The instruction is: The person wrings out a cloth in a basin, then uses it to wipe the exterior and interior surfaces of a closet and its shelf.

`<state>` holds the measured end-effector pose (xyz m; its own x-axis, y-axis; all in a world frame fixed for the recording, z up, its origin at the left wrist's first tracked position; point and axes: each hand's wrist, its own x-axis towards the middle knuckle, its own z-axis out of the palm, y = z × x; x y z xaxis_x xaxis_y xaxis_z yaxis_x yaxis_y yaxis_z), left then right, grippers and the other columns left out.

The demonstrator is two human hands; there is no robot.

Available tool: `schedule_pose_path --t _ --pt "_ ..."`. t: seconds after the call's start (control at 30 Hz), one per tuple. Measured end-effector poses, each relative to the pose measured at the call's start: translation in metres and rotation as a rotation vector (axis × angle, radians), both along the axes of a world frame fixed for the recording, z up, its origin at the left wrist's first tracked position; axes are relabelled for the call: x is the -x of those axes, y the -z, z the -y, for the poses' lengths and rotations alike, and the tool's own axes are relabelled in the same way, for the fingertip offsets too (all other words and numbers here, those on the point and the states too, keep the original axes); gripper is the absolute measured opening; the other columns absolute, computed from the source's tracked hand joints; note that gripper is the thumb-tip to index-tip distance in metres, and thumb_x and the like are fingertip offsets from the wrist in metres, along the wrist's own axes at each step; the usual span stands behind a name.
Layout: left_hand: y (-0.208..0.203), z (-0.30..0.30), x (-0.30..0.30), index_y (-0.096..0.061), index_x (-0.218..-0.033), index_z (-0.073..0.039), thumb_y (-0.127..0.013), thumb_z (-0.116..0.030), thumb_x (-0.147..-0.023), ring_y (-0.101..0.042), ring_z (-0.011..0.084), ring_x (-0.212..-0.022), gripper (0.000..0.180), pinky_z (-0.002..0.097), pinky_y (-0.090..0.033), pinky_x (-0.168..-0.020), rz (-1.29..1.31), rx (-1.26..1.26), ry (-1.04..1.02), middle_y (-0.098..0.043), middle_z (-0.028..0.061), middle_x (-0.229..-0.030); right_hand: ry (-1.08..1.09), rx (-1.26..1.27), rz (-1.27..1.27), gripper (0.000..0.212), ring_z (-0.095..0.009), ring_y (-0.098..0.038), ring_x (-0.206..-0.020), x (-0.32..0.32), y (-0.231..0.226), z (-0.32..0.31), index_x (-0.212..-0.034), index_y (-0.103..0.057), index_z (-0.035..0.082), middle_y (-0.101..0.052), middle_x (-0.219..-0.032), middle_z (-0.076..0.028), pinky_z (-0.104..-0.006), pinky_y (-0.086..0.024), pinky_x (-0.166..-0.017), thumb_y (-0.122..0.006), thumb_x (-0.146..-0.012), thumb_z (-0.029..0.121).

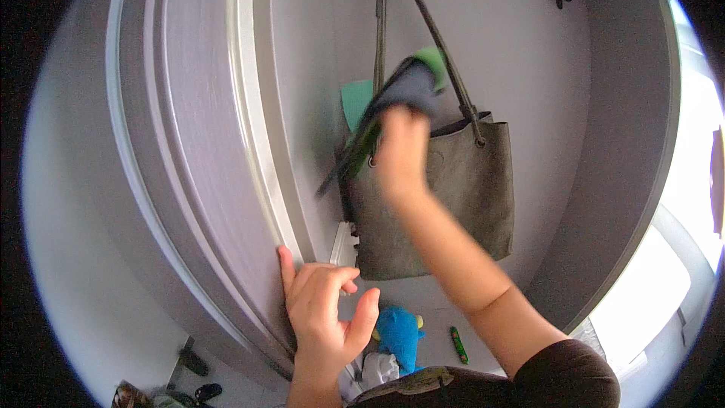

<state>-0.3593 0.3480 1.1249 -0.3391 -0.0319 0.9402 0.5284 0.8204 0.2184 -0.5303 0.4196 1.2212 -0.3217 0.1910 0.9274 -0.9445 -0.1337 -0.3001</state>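
White door edge [254, 91] meets spread left fingers [325, 291]; right fingers [393, 136] grip dark object [408, 91].

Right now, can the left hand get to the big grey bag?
Probably yes: the left hand looks empty, seemingly resting against the grey panel, and nothing appears to block the way to the grey bag's lower corner, though depth is hard to judge.

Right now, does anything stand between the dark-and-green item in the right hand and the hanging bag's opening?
Nothing visible clearly blocks the dark-and-green item, held in the right hand, from the bag. Its left strap might interfere: item and strap cross in view, but blur hides whether they touch.
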Motion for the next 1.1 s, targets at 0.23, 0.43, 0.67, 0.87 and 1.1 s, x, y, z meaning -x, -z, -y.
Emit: schedule_pose_path --t 0.23,0.43,0.67,0.87,1.1 --pt "-0.001 -0.005 0.003 -0.058 -0.08 -0.004 -0.064 -0.013 -0.074 -0.056 0.0232 -0.069 0.013 0.0541 -0.015 -0.112 -0.001 0.051 -0.03 -0.055 0.0042 -0.066 0.209 0.274 -0.202 0.035 -0.02 -0.046 -0.083 0.04 -0.096 -0.132 -0.094 -0.052 -0.005 -0.051 -0.089 -0.01 -0.0354 -0.04 -0.08 -0.05 -0.092 0.029" --pt "-0.005 -0.01 -0.006 -0.06 -0.08 -0.005 -0.066 -0.018 -0.073 -0.056 0.0224 -0.07 0.016 0.0563 -0.014 -0.112 0.057 0.046 -0.085 -0.056 0.0033 -0.067 0.98 -0.279 -0.333 0.031 -0.041 -0.053 -0.096 0.116 -0.126 -0.214 -0.093 -0.06 -0.004 -0.058 -0.099 -0.026 -0.0458 -0.042 -0.086 -0.057 -0.084 0.026" --pt "-0.007 -0.013 -0.001 -0.063 -0.083 -0.007 -0.067 -0.025 -0.073 -0.057 0.0214 -0.075 0.022 0.0575 -0.002 -0.112 0.151 0.066 -0.114 -0.058 0.0029 -0.071 1.44 -0.477 -0.492 0.053 -0.044 -0.046 -0.117 0.147 -0.126 -0.193 -0.095 -0.067 -0.006 -0.057 -0.109 -0.032 -0.0481 -0.022 -0.112 -0.048 -0.088 0.043" --pt "-0.006 -0.016 0.003 -0.065 -0.089 -0.008 -0.07 -0.034 -0.074 -0.056 0.0197 -0.087 0.03 0.0598 0.002 -0.11 0.237 0.184 -0.272 -0.06 0.0021 -0.08 1.422 -0.772 -0.673 0.054 -0.036 -0.04 -0.127 0.13 -0.17 -0.121 -0.094 -0.068 -0.007 -0.053 -0.123 -0.028 -0.0436 -0.018 -0.115 -0.051 -0.087 0.044" --pt "-0.003 -0.019 0.005 -0.064 -0.087 -0.01 -0.069 -0.036 -0.072 -0.057 0.0219 -0.087 0.03 0.0602 0.004 -0.11 0.207 0.224 -0.287 -0.062 0.0027 -0.084 1.152 -0.942 -1.272 0.053 -0.033 -0.039 -0.13 0.131 -0.182 -0.05 -0.104 -0.061 -0.005 -0.052 -0.122 -0.02 -0.0459 -0.026 -0.113 -0.054 -0.085 0.044"
